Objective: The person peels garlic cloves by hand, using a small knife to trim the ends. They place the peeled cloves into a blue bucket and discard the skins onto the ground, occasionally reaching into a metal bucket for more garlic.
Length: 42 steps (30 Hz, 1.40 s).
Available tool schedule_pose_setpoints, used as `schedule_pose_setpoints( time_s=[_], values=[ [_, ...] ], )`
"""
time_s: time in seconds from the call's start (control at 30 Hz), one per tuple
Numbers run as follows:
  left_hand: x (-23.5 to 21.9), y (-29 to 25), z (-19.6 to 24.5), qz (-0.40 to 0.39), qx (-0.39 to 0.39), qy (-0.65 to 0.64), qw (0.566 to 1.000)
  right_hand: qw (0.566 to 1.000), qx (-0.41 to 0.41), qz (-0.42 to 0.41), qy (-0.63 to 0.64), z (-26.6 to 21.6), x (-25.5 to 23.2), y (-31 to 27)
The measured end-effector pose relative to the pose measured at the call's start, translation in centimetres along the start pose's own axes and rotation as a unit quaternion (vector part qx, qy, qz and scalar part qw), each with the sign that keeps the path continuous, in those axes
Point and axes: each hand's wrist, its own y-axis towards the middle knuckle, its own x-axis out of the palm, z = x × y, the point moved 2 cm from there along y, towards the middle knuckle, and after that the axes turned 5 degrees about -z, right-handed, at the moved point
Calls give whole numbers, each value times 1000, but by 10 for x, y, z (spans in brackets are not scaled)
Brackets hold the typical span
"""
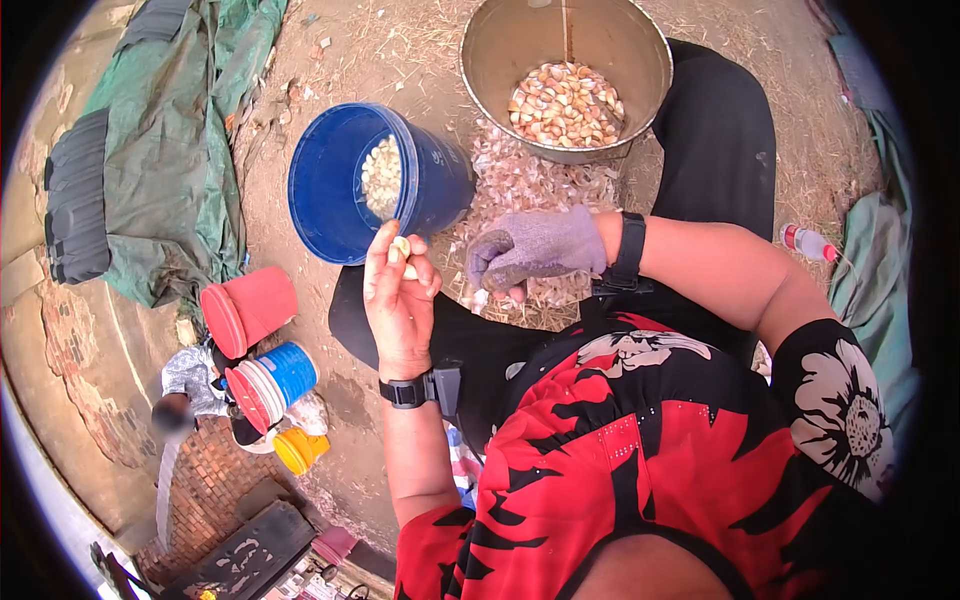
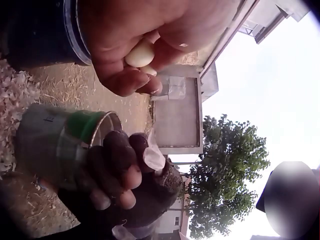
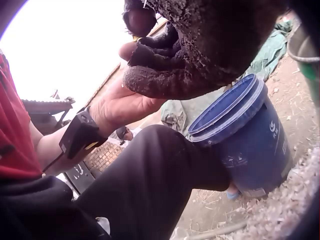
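Note:
My bare left hand (image 1: pixel 400 300) is raised with the palm up, its fingers curled round a few peeled garlic cloves (image 2: pixel 140 53). Beside it leans a blue bucket (image 1: pixel 432 190), with more peeled cloves (image 1: pixel 381 178) inside. My right hand (image 1: pixel 540 245) wears a dirty grey glove whose fingertips are bare. Its fingers are bent, and a thin pale piece of garlic skin (image 2: pixel 154 159) shows at their tips. Under that hand spreads a heap of garlic skins (image 1: pixel 545 185). Unpeeled cloves (image 1: pixel 566 105) lie in a large metal pail (image 1: pixel 500 60) ahead of the right hand.
A green tarpaulin (image 1: pixel 170 190) lies at the left. Nearer stand a pink bucket (image 1: pixel 255 305), a blue paint bucket (image 1: pixel 288 370) and a yellow container (image 1: pixel 300 450), with another person (image 1: pixel 195 380) close by. A bottle (image 1: pixel 808 243) lies at the right, beyond my leg (image 1: pixel 715 130).

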Motion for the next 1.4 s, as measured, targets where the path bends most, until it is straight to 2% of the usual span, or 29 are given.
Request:
schedule_pose_setpoints(
  time_s=[0.1, 0.2, 0.23, 0.3, 0.33, 0.37, 0.43, 0.5, 0.53, 0.57, 0.6, 0.7, 0.77, 0.83, 0.93, 1.03, 1.07, 1.13, 1.4],
  values=[
    [-12, 21, 26, -4, 33, 27, 999, 998, 48, -9, -41, 10, 5, 4],
    [-11, 33, 45, -2, 37, 29, 999, 989, 83, 39, -115, 5, 4, 4],
    [-8, 35, 46, -25, 33, 17, 999, 989, 83, 39, -119, 6, 1, 6],
    [-5, 37, 45, -48, 28, 2, 998, 968, 98, 89, -212, 10, -6, 9],
    [-4, 36, 40, -63, 15, -18, 998, 911, 89, 114, -387, 7, -11, 11],
    [-2, 35, 34, -77, 2, -38, 996, 911, 96, 115, -385, 8, -13, 11],
    [2, 31, 20, -79, -21, -52, 995, 892, -56, 242, -377, 0, -13, 9],
    [4, 26, 4, -88, -51, -54, 993, 891, -55, 257, -370, -5, -17, 10],
    [7, 23, -3, -73, -61, -39, 995, 936, -57, 251, -239, -4, -19, 12],
    [7, 22, -9, -73, -67, -46, 994, 963, -59, 243, -103, -3, -22, 13],
    [7, 21, -14, -82, -78, -30, 993, 968, -105, 219, -66, -5, -23, 14],
    [5, 20, -26, -71, -107, -21, 992, 975, -103, 197, -18, -2, -25, 13],
    [0, 19, -31, -94, -105, 18, 990, 974, -87, 202, -52, -6, -23, 9],
    [-5, 19, -34, -97, -114, 30, 988, 979, -25, 194, -52, -6, -23, 6],
    [-5, 18, -32, -92, -132, 93, 983, 986, 12, 165, 0, 2, -29, 6],
    [-12, 18, -39, -102, -146, 130, 975, 983, 63, 174, -16, 7, -31, 6],
    [-14, 18, -41, -101, -146, 126, 976, 982, 67, 174, -15, 9, -31, 6],
    [-18, 18, -45, -102, -159, 117, 975, 982, 54, 160, 80, 16, -32, 6],
    [-29, 21, -55, -125, -144, 9, 982, 983, 47, 149, 99, 12, -28, 7]
  ],
)
